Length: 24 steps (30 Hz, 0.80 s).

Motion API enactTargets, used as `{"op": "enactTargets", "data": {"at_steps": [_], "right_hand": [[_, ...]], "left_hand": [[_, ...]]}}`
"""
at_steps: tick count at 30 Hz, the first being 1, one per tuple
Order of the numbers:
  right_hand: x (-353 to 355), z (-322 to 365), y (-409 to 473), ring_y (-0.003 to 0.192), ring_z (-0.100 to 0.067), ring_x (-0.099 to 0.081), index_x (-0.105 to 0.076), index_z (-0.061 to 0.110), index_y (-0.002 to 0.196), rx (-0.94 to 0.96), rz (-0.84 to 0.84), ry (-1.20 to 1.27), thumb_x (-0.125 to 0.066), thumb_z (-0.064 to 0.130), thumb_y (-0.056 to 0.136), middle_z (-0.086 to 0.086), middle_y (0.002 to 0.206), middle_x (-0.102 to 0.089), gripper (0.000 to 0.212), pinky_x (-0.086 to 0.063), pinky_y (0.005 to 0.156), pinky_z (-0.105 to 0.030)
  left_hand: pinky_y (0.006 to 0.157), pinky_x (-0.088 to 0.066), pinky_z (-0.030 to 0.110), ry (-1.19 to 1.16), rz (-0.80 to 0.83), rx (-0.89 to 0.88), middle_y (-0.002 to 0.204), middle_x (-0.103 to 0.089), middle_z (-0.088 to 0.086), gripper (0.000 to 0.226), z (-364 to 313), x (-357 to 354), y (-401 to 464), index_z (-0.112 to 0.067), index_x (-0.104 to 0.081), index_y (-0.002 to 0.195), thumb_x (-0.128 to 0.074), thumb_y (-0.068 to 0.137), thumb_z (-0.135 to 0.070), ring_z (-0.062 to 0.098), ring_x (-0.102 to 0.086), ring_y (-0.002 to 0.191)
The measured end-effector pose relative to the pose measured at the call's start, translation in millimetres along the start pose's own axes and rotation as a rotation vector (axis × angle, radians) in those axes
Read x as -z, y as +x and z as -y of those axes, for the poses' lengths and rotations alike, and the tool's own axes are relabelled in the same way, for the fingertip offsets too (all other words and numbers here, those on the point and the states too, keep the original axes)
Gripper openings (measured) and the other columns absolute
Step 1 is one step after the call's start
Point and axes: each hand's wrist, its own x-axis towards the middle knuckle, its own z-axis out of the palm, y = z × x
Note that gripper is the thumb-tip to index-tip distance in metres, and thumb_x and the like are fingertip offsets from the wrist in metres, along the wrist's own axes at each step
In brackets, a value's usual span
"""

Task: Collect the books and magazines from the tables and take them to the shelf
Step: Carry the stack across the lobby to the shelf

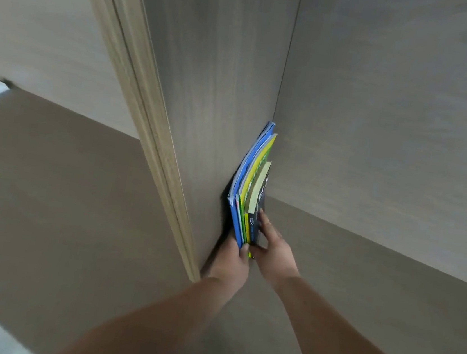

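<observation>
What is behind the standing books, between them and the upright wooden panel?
The blue book leans against the upright panel. Only a dark shadow shows between them. The left hand covers the lower corner, so anything tucked there is hidden.

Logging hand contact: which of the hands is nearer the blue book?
Left. The left hand grips the blue book at its near edge; the right hand presses the black book.
</observation>
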Motion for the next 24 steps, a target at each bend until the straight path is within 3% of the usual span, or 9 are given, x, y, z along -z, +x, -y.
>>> {"op": "enactTargets", "data": {"at_steps": [3, 7, 9, 12, 15, 18, 20, 22, 24], "right_hand": [[-0.9, -5.4, 12.4, 0.125, -0.006, -0.054, -0.043, 0.03, 0.143, -0.071, 0.007, 0.097, -0.076, 0.001, 0.071, 0.004, 0.138, -0.056, 0.085, -0.054, 0.096, -0.043], [5.4, -4.5, 26.3, 0.12, -0.01, -0.056, -0.046, 0.015, 0.134, -0.168, 0.105, 0.056, -0.089, 0.007, 0.063, 0.004, 0.126, -0.059, 0.082, -0.048, 0.099, -0.03], [5.7, -3.0, 27.7, 0.122, -0.013, -0.055, -0.047, 0.014, 0.131, -0.226, 0.13, 0.096, -0.091, 0.01, 0.061, -0.001, 0.128, -0.059, 0.083, -0.052, 0.098, -0.039], [-0.7, -2.7, 27.6, 0.121, -0.017, -0.058, -0.044, 0.026, 0.136, -0.271, 0.085, 0.185, -0.091, 0.011, 0.058, 0.001, 0.125, -0.059, 0.093, -0.058, 0.088, -0.049], [-6.1, -1.2, 26.2, 0.105, -0.016, -0.063, -0.04, 0.039, 0.141, -0.255, 0.037, 0.261, -0.085, 0.004, 0.064, 0.005, 0.111, -0.061, 0.096, -0.058, 0.089, -0.044], [-4.8, -2.3, 26.7, 0.086, -0.022, -0.063, -0.042, 0.031, 0.14, -0.338, 0.074, 0.393, -0.077, -0.006, 0.074, 0.001, 0.097, -0.061, 0.084, -0.053, 0.087, -0.042], [-3.4, -1.0, 26.6, 0.086, -0.024, -0.064, -0.038, 0.029, 0.144, -0.357, 0.102, 0.382, -0.077, -0.003, 0.077, 0.001, 0.096, -0.061, 0.084, -0.055, 0.088, -0.045], [-3.5, 2.6, 23.8, 0.092, -0.025, -0.065, -0.034, 0.028, 0.146, -0.328, 0.076, 0.329, -0.077, 0.0, 0.078, -0.002, 0.101, -0.062, 0.086, -0.058, 0.085, -0.044], [-5.7, 5.4, 19.4, 0.098, -0.023, -0.064, -0.03, 0.026, 0.149, -0.3, 0.048, 0.293, -0.076, 0.001, 0.078, -0.007, 0.114, -0.062, 0.088, -0.058, 0.085, -0.042]], "left_hand": [[0.099, -0.045, 0.035, -0.03, 0.0, 0.043, 0.128, -0.063, 0.01, 0.037, 2.5, -5.0, 3.2, -0.013, -0.05, 0.133, -0.046, 0.1, -0.029, 0.029, -0.058, 0.119], [0.094, -0.046, 0.032, 0.008, 0.036, 0.11, 0.118, -0.064, 0.01, 0.035, 8.4, -7.7, 1.8, -0.016, -0.053, 0.125, -0.042, 0.1, -0.038, 0.028, -0.06, 0.112], [0.09, -0.044, 0.028, -0.012, 0.051, 0.147, 0.118, -0.064, 0.009, 0.035, 6.6, -7.7, 0.3, -0.016, -0.053, 0.125, -0.041, 0.101, -0.038, 0.026, -0.061, 0.111], [0.097, -0.045, 0.031, -0.077, 0.034, 0.152, 0.127, -0.063, 0.006, 0.038, 2.4, -8.0, 2.6, -0.021, -0.05, 0.135, -0.042, 0.101, -0.034, 0.026, -0.059, 0.117], [0.096, -0.043, 0.029, -0.082, 0.019, 0.131, 0.131, -0.061, 0.01, 0.039, -0.7, -7.7, 8.0, -0.016, -0.05, 0.137, -0.041, 0.102, -0.03, 0.027, -0.058, 0.121], [0.09, -0.041, 0.026, -0.045, 0.07, 0.161, 0.132, -0.06, 0.012, 0.039, 3.3, -8.4, 3.2, -0.013, -0.047, 0.138, -0.041, 0.102, -0.029, 0.029, -0.058, 0.119], [0.092, -0.044, 0.026, -0.013, 0.1, 0.178, 0.14, -0.055, 0.006, 0.052, 9.1, -8.6, -4.0, -0.022, -0.034, 0.149, -0.044, 0.099, -0.03, 0.026, -0.059, 0.118], [0.084, -0.047, 0.025, -0.059, 0.151, 0.205, 0.139, -0.054, 0.0, 0.063, 14.2, -8.8, -14.0, -0.031, -0.022, 0.154, -0.047, 0.097, -0.023, 0.021, -0.061, 0.109], [0.073, -0.045, 0.022, -0.135, 0.202, 0.235, 0.114, -0.056, 0.0, 0.063, 16.4, -6.7, -24.6, -0.029, -0.024, 0.153, -0.045, 0.096, -0.013, 0.017, -0.058, 0.088]]}}
